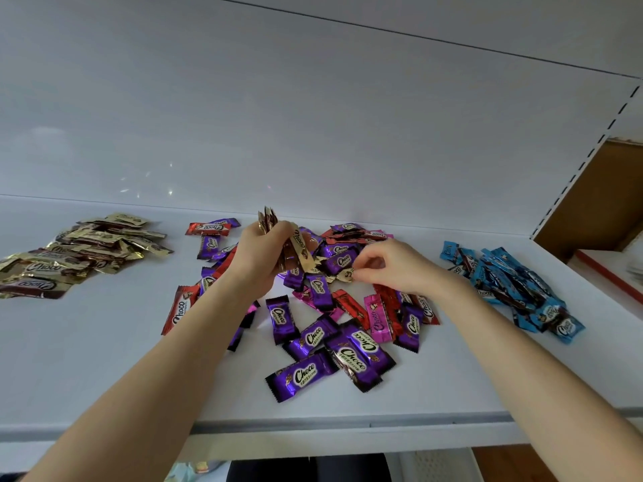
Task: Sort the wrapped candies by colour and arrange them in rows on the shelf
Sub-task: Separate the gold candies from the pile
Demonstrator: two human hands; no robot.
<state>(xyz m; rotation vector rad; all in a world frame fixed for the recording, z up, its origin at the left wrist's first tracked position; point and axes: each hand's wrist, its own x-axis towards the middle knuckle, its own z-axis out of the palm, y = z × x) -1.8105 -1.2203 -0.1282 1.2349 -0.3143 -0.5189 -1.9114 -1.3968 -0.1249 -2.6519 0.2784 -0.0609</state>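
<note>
A mixed heap of purple, red and pink wrapped candies (334, 307) lies in the middle of the white shelf (104, 360). A pile of gold candies (80, 252) sits at the left, and a pile of blue candies (511, 283) at the right. My left hand (264, 252) hovers over the heap and grips a bunch of gold candies (295, 248). My right hand (393, 269) reaches into the heap and pinches one gold candy (346, 274) between thumb and forefinger.
The shelf's white back panel (313, 133) rises behind the candies. A slotted upright (588, 154) borders the right end, with a brown cardboard box (602, 203) beyond it. The shelf's front edge (313, 426) runs below the heap.
</note>
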